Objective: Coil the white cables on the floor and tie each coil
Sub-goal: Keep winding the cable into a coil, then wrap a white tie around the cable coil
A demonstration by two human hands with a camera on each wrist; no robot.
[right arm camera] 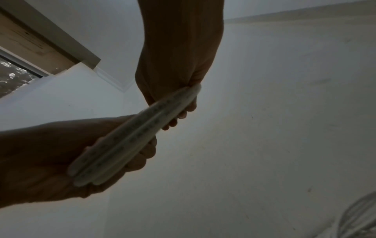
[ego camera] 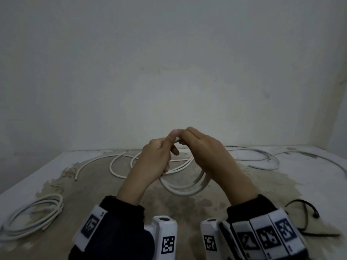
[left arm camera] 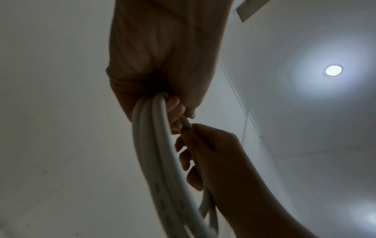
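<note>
Head view: your left hand [ego camera: 153,162] and right hand [ego camera: 204,152] meet above the floor [ego camera: 187,209], thumbs touching, both closed round a coil [ego camera: 185,188] of white cable that hangs below them in a loop. Loose cable [ego camera: 120,166] trails on the floor behind, more loose cable [ego camera: 259,158] lies right, and a finished coil [ego camera: 35,214] rests at far left. A black cord [ego camera: 306,212] lies on a tan cloth [ego camera: 298,220] at right. Left wrist view: your left hand [left arm camera: 162,64] grips several strands of the coil [left arm camera: 154,153]; right fingers [left arm camera: 187,159] curl round one strand just below. Right wrist view: your right hand [right arm camera: 179,67] clamps the blurred bundle [right arm camera: 130,136], your left hand [right arm camera: 67,154] curled beneath it.
</note>
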